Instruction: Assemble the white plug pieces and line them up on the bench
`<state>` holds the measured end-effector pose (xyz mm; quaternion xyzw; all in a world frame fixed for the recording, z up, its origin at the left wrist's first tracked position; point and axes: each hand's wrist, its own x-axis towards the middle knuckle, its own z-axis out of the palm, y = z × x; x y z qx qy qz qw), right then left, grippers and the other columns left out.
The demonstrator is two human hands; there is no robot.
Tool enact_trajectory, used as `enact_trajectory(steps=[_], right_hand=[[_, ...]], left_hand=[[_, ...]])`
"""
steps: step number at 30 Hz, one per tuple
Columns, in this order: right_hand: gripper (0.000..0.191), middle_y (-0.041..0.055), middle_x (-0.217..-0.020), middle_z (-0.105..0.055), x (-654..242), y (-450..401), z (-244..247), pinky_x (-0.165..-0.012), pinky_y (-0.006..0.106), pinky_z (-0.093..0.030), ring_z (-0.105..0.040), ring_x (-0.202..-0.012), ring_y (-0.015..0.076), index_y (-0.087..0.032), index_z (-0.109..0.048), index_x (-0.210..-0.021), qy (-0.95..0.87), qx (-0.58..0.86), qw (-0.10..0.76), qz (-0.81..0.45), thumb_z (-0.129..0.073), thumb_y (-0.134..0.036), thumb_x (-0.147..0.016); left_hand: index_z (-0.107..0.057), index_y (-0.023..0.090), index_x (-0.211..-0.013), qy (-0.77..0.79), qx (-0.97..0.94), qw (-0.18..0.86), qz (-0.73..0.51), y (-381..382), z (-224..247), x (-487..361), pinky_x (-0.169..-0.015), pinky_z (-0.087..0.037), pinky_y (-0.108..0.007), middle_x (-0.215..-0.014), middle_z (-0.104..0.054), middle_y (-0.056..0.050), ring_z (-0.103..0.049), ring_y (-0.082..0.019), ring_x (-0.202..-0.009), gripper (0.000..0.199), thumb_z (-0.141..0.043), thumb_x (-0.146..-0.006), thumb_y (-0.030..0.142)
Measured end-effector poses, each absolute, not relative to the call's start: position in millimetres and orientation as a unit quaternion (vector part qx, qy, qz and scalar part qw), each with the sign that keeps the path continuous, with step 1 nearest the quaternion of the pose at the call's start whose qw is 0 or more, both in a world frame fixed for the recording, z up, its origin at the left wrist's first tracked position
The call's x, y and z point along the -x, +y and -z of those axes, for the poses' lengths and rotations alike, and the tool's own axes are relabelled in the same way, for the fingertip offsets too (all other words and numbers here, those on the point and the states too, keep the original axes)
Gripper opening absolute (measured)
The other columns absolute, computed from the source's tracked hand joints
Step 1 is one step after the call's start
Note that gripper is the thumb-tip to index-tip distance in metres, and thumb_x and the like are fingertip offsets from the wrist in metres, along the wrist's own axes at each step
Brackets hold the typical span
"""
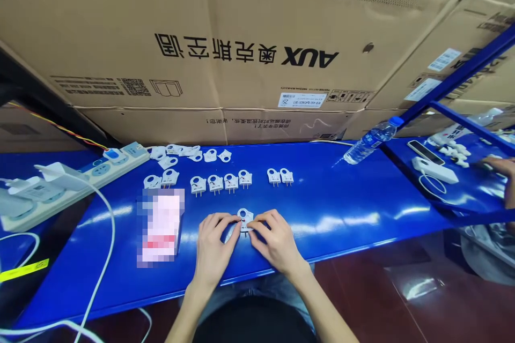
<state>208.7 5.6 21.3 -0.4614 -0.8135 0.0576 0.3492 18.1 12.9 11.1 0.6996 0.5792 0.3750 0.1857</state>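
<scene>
Both grips closed: my left hand [213,246] and right hand [277,241] pinch a white two-pin plug [244,220] between them, just in front of a row of similar plugs [221,183].

a factory workbench [322,209] with stacked cartons [225,48] behind.

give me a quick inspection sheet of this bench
surface: blue workbench, glossy, showing glare
job's things: white two-pin plug held by left hand and right hand; finished-looking plugs in a row; plug parts behind
clutter: pixelated packet; water bottle lying down
grips: both hands pinch the plug
cables: white cable beside power strip
surroundings: AUX cardboard carton behind; co-worker's hand at far right
</scene>
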Motion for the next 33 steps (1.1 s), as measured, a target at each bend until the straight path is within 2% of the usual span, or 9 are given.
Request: enact_trajectory(steps=[13,18,22,27,30,33], right_hand=[[0.013,0.0064,-0.099,-0.071,-209.1,8.0,-16.8,-0.079,0.036,-0.056,-0.063,-0.094,0.0225,-0.021,-0.07,-0.107,-0.798,0.474,0.359,-0.099,-0.066,-0.016,-0.096],[0.014,0.0052,-0.098,-0.07,-217.5,13.4,-17.3,-0.082,0.036,-0.057,-0.064,-0.094,0.022,-0.023,-0.071,-0.105,-0.772,0.489,0.382,-0.14,-0.067,-0.016,-0.094],[0.012,0.0044,-0.097,-0.07,-234.9,29.9,-22.7,-0.084,0.037,-0.056,-0.064,-0.094,0.0222,-0.024,-0.071,-0.103,-0.772,0.489,0.381,-0.138,-0.067,-0.018,-0.094],[0.008,0.0049,-0.1,-0.071,-256.4,71.4,-33.5,-0.091,0.038,-0.053,-0.063,-0.099,0.023,-0.024,-0.072,-0.102,-0.788,0.511,0.328,-0.101,-0.066,-0.023,-0.097],[0.009,0.0062,-0.104,-0.071,-261.6,97.6,-35.7,-0.087,0.036,-0.053,-0.062,-0.101,0.0239,-0.023,-0.072,-0.103,-0.793,0.548,0.258,-0.073,-0.065,-0.026,-0.099],[0.012,0.008,-0.105,-0.071,-259.9,113.0,-34.2,-0.082,0.037,-0.052,-0.06,-0.1,0.0259,-0.022,-0.073,-0.106,-0.79,0.564,0.233,-0.062,-0.063,-0.024,-0.1]], left_hand=[[-0.067,0.025,-0.092,0.567,-0.69,0.208,-0.398,11.0,-16.5,-19.1,-0.097,-0.046,-0.043,-0.098,-0.073,-0.002,-0.067,-0.023,-0.099,0.015,-0.059,-0.1,0.034],[-0.069,0.025,-0.095,0.6,-0.656,0.171,-0.424,11.6,-15.2,-17.4,-0.095,-0.049,-0.043,-0.097,-0.071,-0.004,-0.064,-0.025,-0.099,0.017,-0.059,-0.101,0.037],[-0.072,0.024,-0.097,0.623,-0.668,0.113,-0.39,11.7,-11.4,-16.7,-0.093,-0.048,-0.046,-0.098,-0.07,-0.007,-0.062,-0.028,-0.101,0.021,-0.056,-0.101,0.037],[-0.073,0.023,-0.099,0.634,-0.689,0.078,-0.343,10.8,-7.5,-17.4,-0.092,-0.047,-0.046,-0.101,-0.069,-0.008,-0.061,-0.03,-0.102,0.023,-0.053,-0.101,0.034],[-0.071,0.023,-0.099,0.634,-0.69,0.078,-0.341,11.0,-7.1,-17.8,-0.093,-0.046,-0.047,-0.101,-0.07,-0.008,-0.06,-0.03,-0.102,0.022,-0.053,-0.101,0.034],[-0.07,0.023,-0.1,0.636,-0.686,0.085,-0.344,11.2,-7.4,-17.5,-0.094,-0.045,-0.048,-0.102,-0.07,-0.008,-0.061,-0.03,-0.102,0.021,-0.052,-0.102,0.034]])
